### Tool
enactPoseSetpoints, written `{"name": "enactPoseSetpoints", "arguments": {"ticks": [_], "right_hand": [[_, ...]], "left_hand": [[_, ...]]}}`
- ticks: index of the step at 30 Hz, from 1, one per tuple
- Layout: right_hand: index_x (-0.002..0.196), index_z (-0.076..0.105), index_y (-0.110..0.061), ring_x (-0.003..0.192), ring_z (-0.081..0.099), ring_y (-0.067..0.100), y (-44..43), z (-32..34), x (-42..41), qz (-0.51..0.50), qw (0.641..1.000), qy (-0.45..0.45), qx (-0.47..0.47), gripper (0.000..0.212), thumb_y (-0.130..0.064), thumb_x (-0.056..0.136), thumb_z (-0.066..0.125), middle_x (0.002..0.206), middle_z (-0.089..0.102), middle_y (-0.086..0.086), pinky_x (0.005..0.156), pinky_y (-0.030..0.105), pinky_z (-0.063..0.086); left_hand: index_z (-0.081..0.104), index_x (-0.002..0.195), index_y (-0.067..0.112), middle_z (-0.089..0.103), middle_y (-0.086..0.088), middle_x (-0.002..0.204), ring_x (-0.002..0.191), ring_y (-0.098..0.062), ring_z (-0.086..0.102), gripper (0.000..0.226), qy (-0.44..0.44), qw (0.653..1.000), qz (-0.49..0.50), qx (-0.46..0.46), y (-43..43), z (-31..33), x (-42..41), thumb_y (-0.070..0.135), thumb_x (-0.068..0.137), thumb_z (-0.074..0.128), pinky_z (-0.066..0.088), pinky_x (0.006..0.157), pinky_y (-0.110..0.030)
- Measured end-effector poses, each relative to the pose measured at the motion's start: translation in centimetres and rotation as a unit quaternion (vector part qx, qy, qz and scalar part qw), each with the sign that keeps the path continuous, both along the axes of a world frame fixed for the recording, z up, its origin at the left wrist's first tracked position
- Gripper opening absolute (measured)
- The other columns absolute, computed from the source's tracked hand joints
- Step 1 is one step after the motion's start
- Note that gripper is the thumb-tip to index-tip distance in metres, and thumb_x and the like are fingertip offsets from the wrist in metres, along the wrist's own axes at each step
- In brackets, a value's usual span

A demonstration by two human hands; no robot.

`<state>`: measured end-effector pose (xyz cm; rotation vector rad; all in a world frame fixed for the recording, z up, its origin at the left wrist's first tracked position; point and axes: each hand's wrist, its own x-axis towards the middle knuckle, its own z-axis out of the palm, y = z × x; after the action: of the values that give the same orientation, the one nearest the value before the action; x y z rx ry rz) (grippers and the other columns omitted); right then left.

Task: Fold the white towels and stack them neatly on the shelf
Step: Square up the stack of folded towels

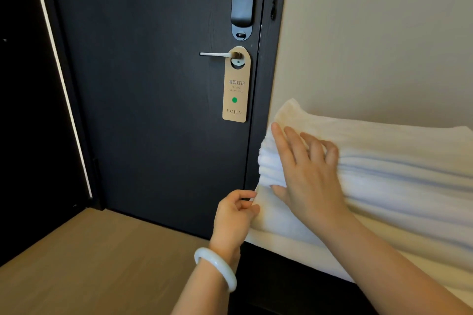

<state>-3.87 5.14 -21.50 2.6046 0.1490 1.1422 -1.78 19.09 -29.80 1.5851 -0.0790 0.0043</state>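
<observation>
Lower centre of the frame: pale bangle round the wrist of the left hand. Thumb and forefinger of that hand pinching the loose lower-left corner of the white towels. Just above and to the right, right hand laid flat on the left end of the same stack, fingers straight and slightly spread, thumb low against the folded edges. Towels piled in several folded layers across the right side of the frame, on a shelf with a dark front showing beneath. Lower left: tan floor. Further back, filling centre and left: dark door with a silver lever handle. Hung on it, a tan hanger with a green dot. Higher up, a dark electronic lock. Upper right, behind the stack: plain cream wall.
</observation>
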Motion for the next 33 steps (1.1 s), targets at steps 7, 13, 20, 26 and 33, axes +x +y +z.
{"name": "enactPoseSetpoints", "arguments": {"ticks": [7,13,20,26,33], "right_hand": [[0.157,0.002,-0.011,0.132,0.040,0.036,2.4,-3.5,0.1,-0.021,0.998,0.042,-0.046,0.114,-0.039,0.074,0.074,0.153,0.031,0.008,0.109,0.054,0.031],[0.157,0.003,-0.008,0.149,0.019,0.035,0.9,-1.7,-1.4,0.026,0.999,0.030,-0.010,0.140,-0.055,0.056,0.087,0.163,0.014,0.013,0.119,0.056,0.016],[0.156,0.020,-0.014,0.134,0.042,0.036,-5.0,-0.3,-3.5,-0.019,0.992,0.123,0.022,0.145,-0.066,0.039,0.087,0.148,0.044,0.010,0.115,0.054,0.023],[0.154,-0.011,-0.037,0.147,0.017,0.021,-7.5,3.7,-6.0,0.010,0.983,0.181,0.032,0.137,-0.077,0.053,0.073,0.164,0.008,-0.006,0.113,0.040,0.012],[0.134,-0.050,-0.034,0.146,-0.025,0.031,-14.7,3.7,-10.6,-0.153,0.951,0.263,0.057,0.150,-0.074,0.058,0.074,0.149,-0.048,0.001,0.117,0.057,-0.013]], "left_hand": [[0.065,0.105,0.016,0.074,-0.004,0.092,0.093,-0.021,0.070,0.017,0.007,1.000,0.001,-0.023,-0.3,-0.6,0.7,0.007,0.091,0.061,0.054,0.088,-0.037],[0.068,0.110,0.023,0.072,0.002,0.106,0.103,-0.016,0.066,0.027,0.045,0.998,0.027,-0.026,0.5,-1.2,0.6,0.012,0.099,0.045,0.053,0.093,-0.038],[0.070,0.109,0.028,0.073,0.010,0.102,0.103,-0.011,0.065,0.030,0.041,0.998,-0.049,0.006,-0.1,-1.0,-0.8,0.028,0.103,0.041,0.050,0.093,-0.031],[0.059,0.127,0.036,0.064,0.014,0.123,0.113,-0.006,0.057,0.034,-0.037,0.996,0.009,0.084,-0.6,1.1,-1.7,0.023,0.100,0.043,0.047,0.102,-0.038],[0.023,0.153,0.032,0.011,0.012,0.162,0.150,-0.006,0.000,0.058,-0.465,0.845,0.035,0.262,-2.8,10.4,-5.2,0.021,0.097,0.037,0.001,0.122,-0.040]]}}
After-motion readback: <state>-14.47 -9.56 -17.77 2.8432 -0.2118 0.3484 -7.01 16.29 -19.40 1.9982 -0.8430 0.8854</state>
